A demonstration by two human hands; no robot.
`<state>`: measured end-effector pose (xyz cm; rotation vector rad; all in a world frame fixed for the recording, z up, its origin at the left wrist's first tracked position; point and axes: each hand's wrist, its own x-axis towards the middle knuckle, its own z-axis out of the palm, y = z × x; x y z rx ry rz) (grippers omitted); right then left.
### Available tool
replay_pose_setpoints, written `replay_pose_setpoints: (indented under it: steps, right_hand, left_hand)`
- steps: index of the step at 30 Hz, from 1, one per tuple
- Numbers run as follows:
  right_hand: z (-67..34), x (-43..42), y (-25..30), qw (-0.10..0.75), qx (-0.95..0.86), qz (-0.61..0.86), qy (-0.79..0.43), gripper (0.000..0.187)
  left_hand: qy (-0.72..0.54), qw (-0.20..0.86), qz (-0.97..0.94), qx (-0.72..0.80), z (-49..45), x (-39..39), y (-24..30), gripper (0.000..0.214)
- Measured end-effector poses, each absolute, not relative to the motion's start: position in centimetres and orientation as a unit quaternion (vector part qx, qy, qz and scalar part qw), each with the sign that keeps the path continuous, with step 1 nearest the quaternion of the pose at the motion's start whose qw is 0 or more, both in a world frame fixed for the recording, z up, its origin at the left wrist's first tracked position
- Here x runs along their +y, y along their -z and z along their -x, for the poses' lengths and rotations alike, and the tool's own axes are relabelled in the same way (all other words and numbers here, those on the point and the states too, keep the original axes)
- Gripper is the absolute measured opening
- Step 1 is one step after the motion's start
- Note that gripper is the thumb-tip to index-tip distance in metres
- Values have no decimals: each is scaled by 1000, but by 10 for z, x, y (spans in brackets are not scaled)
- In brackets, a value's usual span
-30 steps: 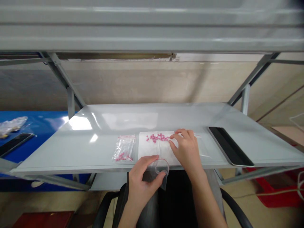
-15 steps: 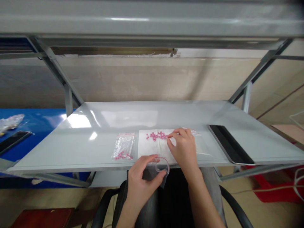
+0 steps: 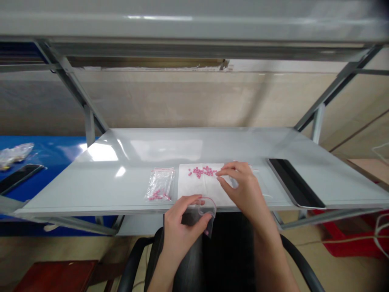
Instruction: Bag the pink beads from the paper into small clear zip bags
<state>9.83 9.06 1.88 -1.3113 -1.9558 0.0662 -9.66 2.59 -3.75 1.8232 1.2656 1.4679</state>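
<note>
My left hand (image 3: pixel 184 227) holds a small clear zip bag (image 3: pixel 209 207) by its top, with the red-edged mouth spread round between thumb and fingers. A pink bead (image 3: pixel 207 232) shows low in this bag. My right hand (image 3: pixel 241 180) is over the right part of a white paper sheet (image 3: pixel 190 190), thumb and forefinger tips drawn together at the end of a scatter of pink beads (image 3: pixel 199 172). A bead seems to be in that pinch, mostly hidden. Left of the paper lies another clear zip bag (image 3: pixel 160 182) with several pink beads at its bottom.
A dark tablet-like slab (image 3: pixel 294 182) lies at the right of the white table (image 3: pixel 91 182). Partly under my right hand is another clear bag (image 3: pixel 261 182). On the blue surface at left are a phone (image 3: pixel 20 177) and a bag (image 3: pixel 15 154). A shelf beam (image 3: pixel 194 24) crosses above.
My right hand has shifted slightly right, its fingertips still beside the beads. The bag in my left hand has tilted a little, and a bead now shows in it.
</note>
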Motion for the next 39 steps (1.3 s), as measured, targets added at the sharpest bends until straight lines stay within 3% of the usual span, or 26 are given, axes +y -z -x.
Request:
replay_pose_setpoints:
  steps: [4, 10, 16, 20, 27, 30, 33, 39]
  right_hand:
    - [-98, 119, -11, 246, -745, 618, 58, 15]
    - [-89, 128, -3, 209, -753, 621, 58, 10]
    - [-91, 110, -16, 259, -743, 616, 42, 8]
    - [-92, 78, -38, 392, -798, 432, -152, 9]
    - [-96, 67, -43, 372, -820, 363, -241, 12]
    - [-104, 89, -30, 346, -823, 417, -170, 12]
    - [-106, 114, -16, 259, -798, 544, -19, 11]
    - [-96, 134, -4, 196, -794, 574, 23, 14]
  left_hand:
    - [-537, 242, -660, 467, 97, 27, 42, 31]
    - [-540, 242, -667, 453, 97, 27, 36, 30]
    - [-534, 247, -667, 458, 98, 26, 34, 31]
    - [-528, 252, -672, 453, 99, 27, 33, 32]
    - [-534, 264, -659, 459, 99, 26, 36, 32]
    - [-531, 268, -660, 459, 100, 25, 36, 31]
    - [-532, 264, -659, 461, 100, 25, 37, 31]
    - [-533, 269, -657, 460, 100, 25, 38, 32]
